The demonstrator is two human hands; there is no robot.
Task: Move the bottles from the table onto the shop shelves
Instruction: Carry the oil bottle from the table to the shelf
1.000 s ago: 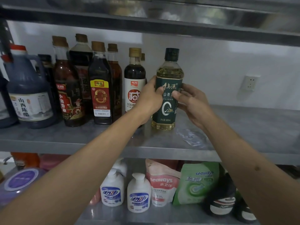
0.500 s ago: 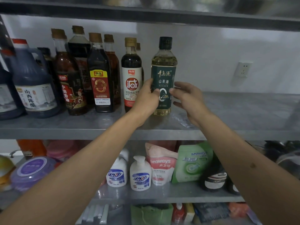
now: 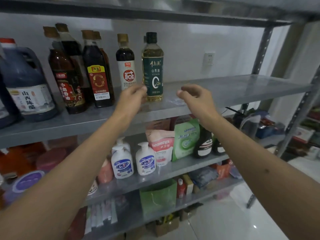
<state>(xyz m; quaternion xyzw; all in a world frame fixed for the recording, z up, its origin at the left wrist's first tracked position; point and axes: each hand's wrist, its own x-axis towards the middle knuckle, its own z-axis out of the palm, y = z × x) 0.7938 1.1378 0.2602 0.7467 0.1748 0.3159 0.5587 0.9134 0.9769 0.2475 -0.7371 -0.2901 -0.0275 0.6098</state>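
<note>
A green-labelled oil bottle with a dark cap stands upright on the grey metal shelf, at the right end of a row of dark sauce and vinegar bottles. My left hand hovers just left of the oil bottle's base, fingers loosely curled, holding nothing. My right hand hangs to the right of the bottle, apart from it, fingers loosely curled and empty.
A big blue vinegar jug stands at the shelf's left end. The shelf below carries soap pump bottles, refill pouches and dark bottles. A shelf post rises on the right; a wall socket sits behind.
Both hands have let go of the oil bottle and drawn back from it; it now stands alone on the shelf. The view has shifted right and down.
</note>
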